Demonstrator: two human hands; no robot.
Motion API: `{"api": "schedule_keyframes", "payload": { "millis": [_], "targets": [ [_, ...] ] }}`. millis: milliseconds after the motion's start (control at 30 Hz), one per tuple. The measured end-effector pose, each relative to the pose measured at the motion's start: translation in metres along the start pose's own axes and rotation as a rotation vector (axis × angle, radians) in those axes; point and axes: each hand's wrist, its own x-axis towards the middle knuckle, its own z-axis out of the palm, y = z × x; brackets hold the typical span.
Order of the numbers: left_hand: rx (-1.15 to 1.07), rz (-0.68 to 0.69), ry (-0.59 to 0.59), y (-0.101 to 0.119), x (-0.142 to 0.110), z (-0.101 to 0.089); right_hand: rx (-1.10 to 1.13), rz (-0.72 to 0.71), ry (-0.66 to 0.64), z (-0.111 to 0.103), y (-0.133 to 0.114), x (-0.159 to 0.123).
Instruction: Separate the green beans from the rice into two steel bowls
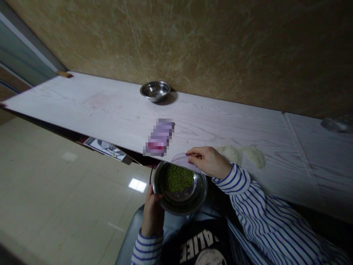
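Observation:
My left hand [154, 211] grips the left rim of a steel bowl [200, 197], its fingers wrapped round the edge. Green mung beans [178, 179] lie in the bowl, which sits just below the table's front edge and above my lap. Over that edge, my right hand [208, 160] has thumb and forefinger drawn close together near the tabletop. Whatever is between those fingertips, if anything, is too small to make out. Two low heaps of white rice-like grains, a nearer heap [231, 154] and a farther-right heap [254, 156], lie beside my right wrist.
A second steel bowl [155, 91] stands near the wall on the white wood-grain table [116, 106]. A blurred-out flat purple item [160, 137] lies by the front edge. At far right is a shiny, transparent-looking thing [336, 125]. An open drawer [106, 149] juts out below.

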Motion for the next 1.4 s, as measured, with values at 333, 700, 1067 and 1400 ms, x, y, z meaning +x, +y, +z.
{"api": "schedule_keyframes", "payload": {
  "millis": [333, 700, 1067, 1400],
  "targets": [
    [-0.04, -0.089, -0.007, -0.013, 0.0, 0.001, 0.189, 0.194, 0.286, -0.017, 0.043, -0.054],
    [-0.015, -0.11, -0.016, -0.017, -0.003, 0.004, 0.081, 0.193, 0.328, -0.007, 0.038, -0.07],
    [-0.012, -0.127, -0.027, -0.019, -0.003, 0.011, 0.17, 0.288, 0.388, -0.033, 0.06, -0.079],
    [0.003, -0.114, -0.079, -0.022, -0.006, 0.013, 0.179, 0.276, 0.324, -0.028, 0.054, -0.067]
  ]
}}
